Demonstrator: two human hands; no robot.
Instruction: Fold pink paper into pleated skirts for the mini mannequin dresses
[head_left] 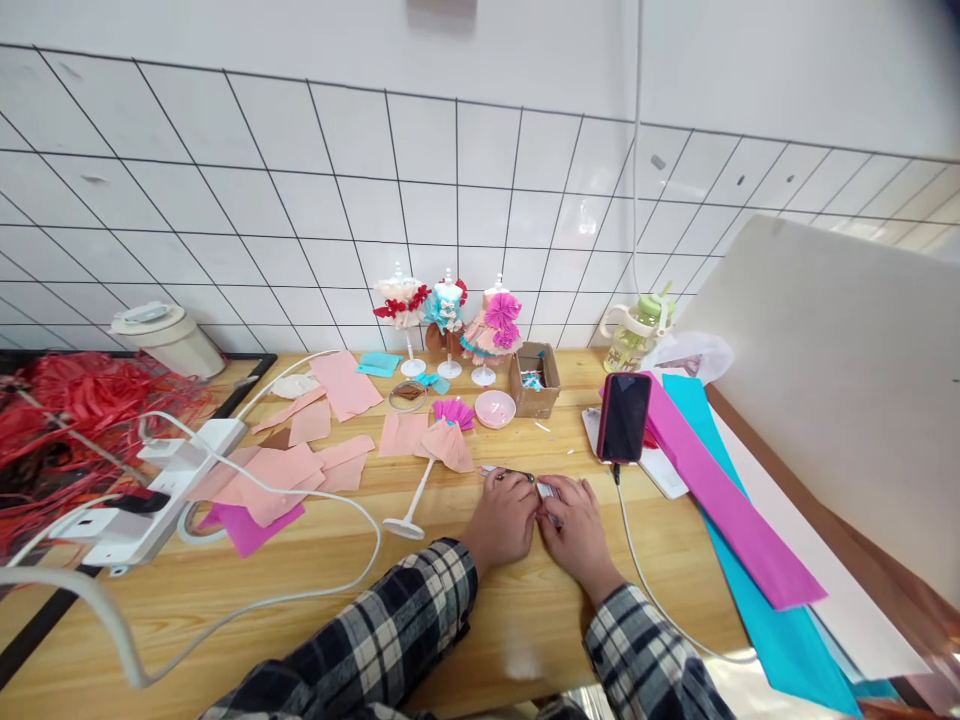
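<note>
Head cam: L hand (506,520) & R hand (576,528) both pinching small silvery item (548,491).

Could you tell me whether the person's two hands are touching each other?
Touching. The head view shows the left hand and right hand meeting at the thumbs, with none of the wooden table visible between them.

I get one view here: head cam, worn by the person, above the near edge of the bench (465,610), pitched forward and down. Faces the tiled wall (300,200) straight ahead. Left hand (504,520) and right hand (576,532) sit close, low centre. Wide lens: spans red ribbon pile (82,410) at left to white board (840,380) at right.
</note>
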